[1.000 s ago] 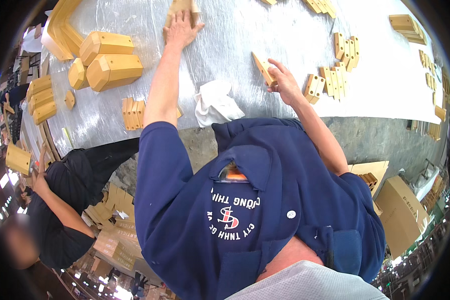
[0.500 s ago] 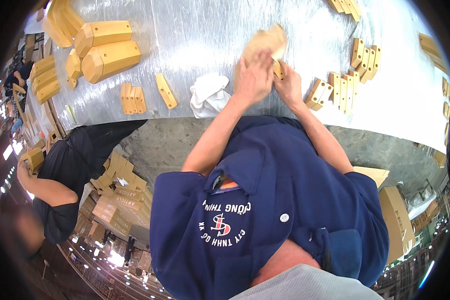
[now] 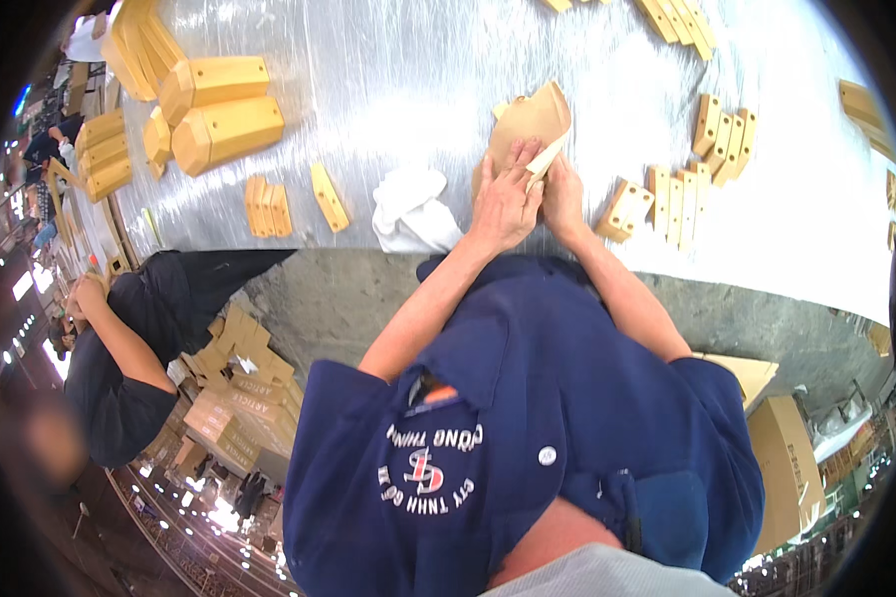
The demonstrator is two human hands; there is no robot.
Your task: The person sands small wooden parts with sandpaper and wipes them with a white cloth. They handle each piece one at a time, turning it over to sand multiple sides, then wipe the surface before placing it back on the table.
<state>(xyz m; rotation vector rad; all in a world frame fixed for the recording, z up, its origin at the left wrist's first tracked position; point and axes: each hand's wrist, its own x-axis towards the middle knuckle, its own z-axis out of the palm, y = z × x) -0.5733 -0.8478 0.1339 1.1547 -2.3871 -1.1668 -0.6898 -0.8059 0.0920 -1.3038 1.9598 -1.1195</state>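
A tan sheet (image 3: 530, 117), looking like sandpaper, is bent up on the table just in front of me, its right edge curled over to show a paler underside. My left hand (image 3: 508, 206) is closed on the near part of the sheet, fingers pressed against it. Beside it, my right hand (image 3: 563, 199) is curled in against the fold. The small wooden block seen in that hand a moment ago is hidden by the sheet and fingers. To the left of my hands lies a crumpled white cloth (image 3: 408, 204).
Drilled wooden blocks (image 3: 675, 204) stand in rows at right, with another cluster (image 3: 725, 139) behind. A lone block (image 3: 329, 197) and a small group (image 3: 268, 206) lie left, near larger wooden pieces (image 3: 229, 134). A co-worker in black (image 3: 129, 388) is at far left.
Both hands have come slightly nearer to me within the view and drawn together. The sheet has folded around, and the wooden block at my right fingers has gone out of sight.
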